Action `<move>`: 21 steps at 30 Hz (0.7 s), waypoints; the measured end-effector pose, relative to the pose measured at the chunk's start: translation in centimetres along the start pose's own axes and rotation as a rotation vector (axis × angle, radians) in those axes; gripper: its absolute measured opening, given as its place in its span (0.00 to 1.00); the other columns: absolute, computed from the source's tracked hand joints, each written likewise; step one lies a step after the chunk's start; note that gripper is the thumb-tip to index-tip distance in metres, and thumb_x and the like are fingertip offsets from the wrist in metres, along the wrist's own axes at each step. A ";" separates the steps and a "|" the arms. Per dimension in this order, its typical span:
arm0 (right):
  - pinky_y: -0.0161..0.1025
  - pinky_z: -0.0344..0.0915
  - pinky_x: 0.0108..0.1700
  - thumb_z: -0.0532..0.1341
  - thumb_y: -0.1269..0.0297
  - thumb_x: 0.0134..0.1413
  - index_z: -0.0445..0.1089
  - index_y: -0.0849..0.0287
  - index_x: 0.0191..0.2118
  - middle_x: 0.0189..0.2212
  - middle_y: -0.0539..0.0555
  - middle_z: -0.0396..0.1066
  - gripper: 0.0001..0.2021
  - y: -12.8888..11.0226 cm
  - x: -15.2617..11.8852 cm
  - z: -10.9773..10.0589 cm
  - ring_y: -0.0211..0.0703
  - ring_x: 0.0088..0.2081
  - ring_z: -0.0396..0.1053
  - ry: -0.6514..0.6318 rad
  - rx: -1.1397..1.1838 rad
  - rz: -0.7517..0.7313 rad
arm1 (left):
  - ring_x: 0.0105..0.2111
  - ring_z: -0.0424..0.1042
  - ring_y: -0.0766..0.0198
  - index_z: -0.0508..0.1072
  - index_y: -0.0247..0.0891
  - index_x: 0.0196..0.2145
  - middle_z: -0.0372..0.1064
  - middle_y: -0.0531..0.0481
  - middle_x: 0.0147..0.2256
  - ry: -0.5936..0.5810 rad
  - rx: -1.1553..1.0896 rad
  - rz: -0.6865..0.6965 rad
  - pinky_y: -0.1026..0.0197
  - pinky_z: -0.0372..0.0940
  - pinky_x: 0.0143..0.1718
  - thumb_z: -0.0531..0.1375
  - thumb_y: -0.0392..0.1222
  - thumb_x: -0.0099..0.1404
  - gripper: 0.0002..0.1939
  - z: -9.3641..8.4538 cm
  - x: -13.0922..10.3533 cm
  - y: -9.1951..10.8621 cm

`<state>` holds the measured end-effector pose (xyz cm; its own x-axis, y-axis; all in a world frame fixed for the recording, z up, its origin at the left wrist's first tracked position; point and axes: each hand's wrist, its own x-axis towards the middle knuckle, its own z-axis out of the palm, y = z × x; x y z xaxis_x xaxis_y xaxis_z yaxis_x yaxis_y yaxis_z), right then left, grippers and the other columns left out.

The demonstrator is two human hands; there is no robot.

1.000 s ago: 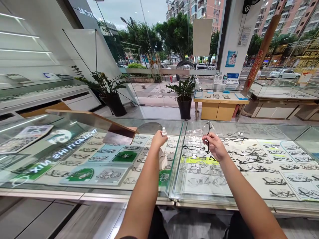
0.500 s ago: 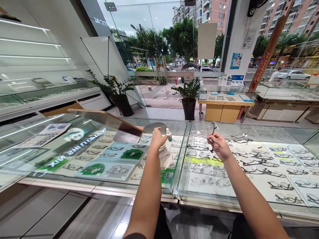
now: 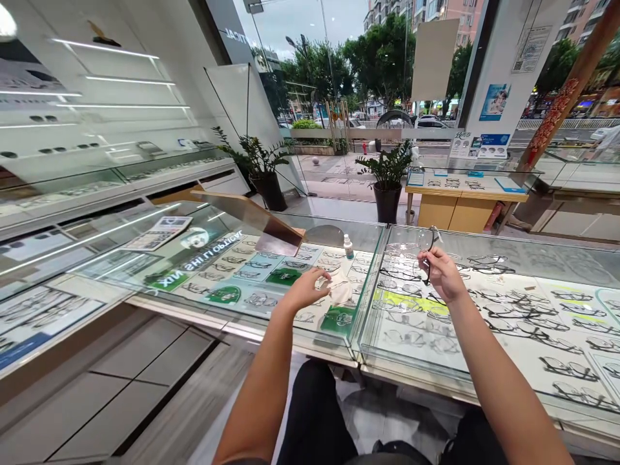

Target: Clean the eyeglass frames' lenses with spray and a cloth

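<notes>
My right hand [image 3: 444, 274] pinches a pair of eyeglasses [image 3: 432, 239] with a dark rim, held up above the right-hand glass display case. My left hand [image 3: 306, 289] is over the left-hand case, its fingers stretched out and slightly curled, with nothing seen in them. Just right of those fingertips lies a crumpled, pale cleaning cloth [image 3: 341, 290] on the glass; whether they touch it I cannot tell. Beyond the cloth stands a small white-capped spray bottle [image 3: 348, 248] with a bluish label, upright and apart from the hand.
A tilted countertop mirror [image 3: 281, 237] with a wooden back stands on the left case [image 3: 372, 284]. Rows of eyeglasses lie under the glass of the right case [image 3: 489, 381]. A printed sheet [image 3: 157, 234] lies at the far left. Potted plants [image 3: 387, 203] stand behind.
My left hand has left the spray bottle standing on the glass and moved nearer to me, beside the cloth. My right hand still holds the eyeglasses. The view has turned left.
</notes>
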<state>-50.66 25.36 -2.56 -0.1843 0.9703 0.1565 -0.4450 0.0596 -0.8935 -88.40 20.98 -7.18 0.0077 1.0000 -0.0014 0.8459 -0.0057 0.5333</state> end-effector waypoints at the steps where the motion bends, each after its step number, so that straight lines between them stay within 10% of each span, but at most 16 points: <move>1: 0.39 0.65 0.41 0.82 0.44 0.32 0.68 0.54 0.28 0.33 0.51 0.75 0.28 0.1 0.0 0.0 0.40 0.34 0.64 -0.001 -0.001 0.004 | 0.57 0.71 0.44 0.79 0.44 0.44 0.74 0.43 0.53 0.024 0.026 0.011 0.49 0.66 0.57 0.65 0.47 0.60 0.14 0.4 0.0 0.2; 8: 0.40 0.66 0.40 0.81 0.45 0.36 0.67 0.53 0.29 0.33 0.51 0.76 0.26 0.4 0.2 -0.2 0.41 0.34 0.66 -0.012 -0.024 0.007 | 0.59 0.68 0.40 0.82 0.42 0.39 0.74 0.40 0.56 0.106 0.182 0.043 0.44 0.61 0.61 0.65 0.50 0.63 0.11 2.7 1.5 1.1; 21: 0.40 0.66 0.40 0.80 0.46 0.38 0.68 0.54 0.29 0.34 0.51 0.76 0.25 0.6 0.3 -0.2 0.41 0.35 0.67 -0.032 -0.004 0.006 | 0.43 0.74 0.47 0.73 0.42 0.36 0.76 0.43 0.39 0.265 -0.032 -0.078 0.52 0.64 0.44 0.56 0.46 0.70 0.09 1.7 1.5 1.6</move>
<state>-50.84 25.71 -3.17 -0.2150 0.9627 0.1643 -0.4401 0.0547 -0.8963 -86.15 22.41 -7.82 -0.1999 0.9639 0.1759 0.8211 0.0669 0.5668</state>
